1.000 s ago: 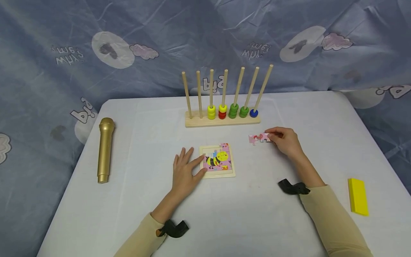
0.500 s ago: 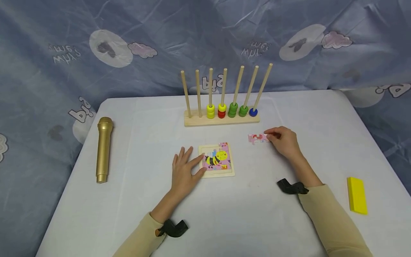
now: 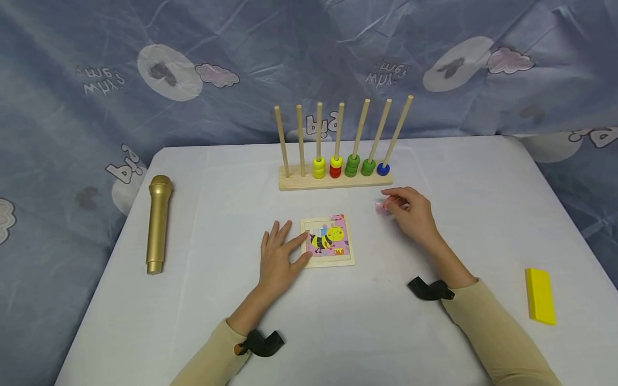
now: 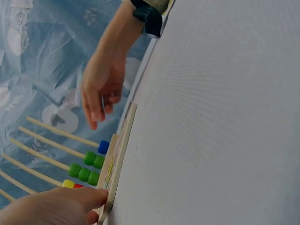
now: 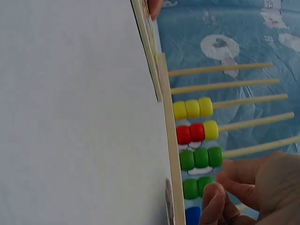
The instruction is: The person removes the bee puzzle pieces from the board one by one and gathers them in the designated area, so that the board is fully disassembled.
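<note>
A small wooden-framed bee jigsaw puzzle (image 3: 328, 242) lies flat at the middle of the table. My left hand (image 3: 279, 261) is spread beside it, straight index finger and thumb resting on the frame's left edge. Behind and right of the puzzle lie pink jigsaw pieces (image 3: 381, 208), partly covered in the head view by my right hand (image 3: 410, 214). The left wrist view has this right hand (image 4: 103, 89) above the table, fingers hanging loosely bent. In the right wrist view its fingers (image 5: 239, 187) show nothing between them, and the jigsaw pieces (image 5: 169, 199) lie flat below.
A wooden bead stacker (image 3: 335, 182) with upright pegs and coloured beads stands at the back of the white table (image 3: 232, 187). A gold microphone (image 3: 158, 225) lies at the left, a yellow block (image 3: 539, 296) at the right. A patterned blue cloth (image 3: 309, 53) hangs behind.
My right hand has moved left from the right end of the pink pieces to over them, and its fingers have come off the piece. The left hand stays on the puzzle frame.
</note>
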Demonstrator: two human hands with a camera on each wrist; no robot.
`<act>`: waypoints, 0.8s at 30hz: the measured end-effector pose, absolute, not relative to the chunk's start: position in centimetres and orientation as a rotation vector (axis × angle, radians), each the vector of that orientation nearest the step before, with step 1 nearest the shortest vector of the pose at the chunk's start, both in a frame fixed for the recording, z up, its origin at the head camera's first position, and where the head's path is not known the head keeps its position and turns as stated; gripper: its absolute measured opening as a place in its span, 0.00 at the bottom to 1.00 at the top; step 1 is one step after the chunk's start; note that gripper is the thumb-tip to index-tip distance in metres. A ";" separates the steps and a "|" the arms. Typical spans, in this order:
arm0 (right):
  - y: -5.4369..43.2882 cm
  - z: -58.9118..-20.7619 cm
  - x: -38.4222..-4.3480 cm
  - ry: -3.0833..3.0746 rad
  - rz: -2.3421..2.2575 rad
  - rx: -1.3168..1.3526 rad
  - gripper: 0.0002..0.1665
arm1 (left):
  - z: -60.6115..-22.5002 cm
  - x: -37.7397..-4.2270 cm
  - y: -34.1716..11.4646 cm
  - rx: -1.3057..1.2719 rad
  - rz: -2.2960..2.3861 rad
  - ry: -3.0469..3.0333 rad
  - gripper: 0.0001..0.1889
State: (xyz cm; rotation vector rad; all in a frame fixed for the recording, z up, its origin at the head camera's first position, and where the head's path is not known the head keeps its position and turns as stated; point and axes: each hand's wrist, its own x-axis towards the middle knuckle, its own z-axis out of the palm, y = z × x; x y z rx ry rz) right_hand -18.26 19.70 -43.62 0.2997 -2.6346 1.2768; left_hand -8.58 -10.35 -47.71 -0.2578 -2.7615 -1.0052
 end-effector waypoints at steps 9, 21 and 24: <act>14.4 -43.6 -17.6 -2.791 1.423 0.507 0.26 | -47.8 -8.6 -10.3 -0.258 -1.003 -2.759 0.22; 13.0 -44.9 -17.0 -2.809 1.386 0.595 0.24 | -47.8 -8.7 -10.3 -0.269 -0.992 -2.751 0.22; 12.9 -44.9 -17.0 -2.837 1.372 0.593 0.24 | -47.9 -8.6 -10.3 -0.265 -0.986 -2.751 0.22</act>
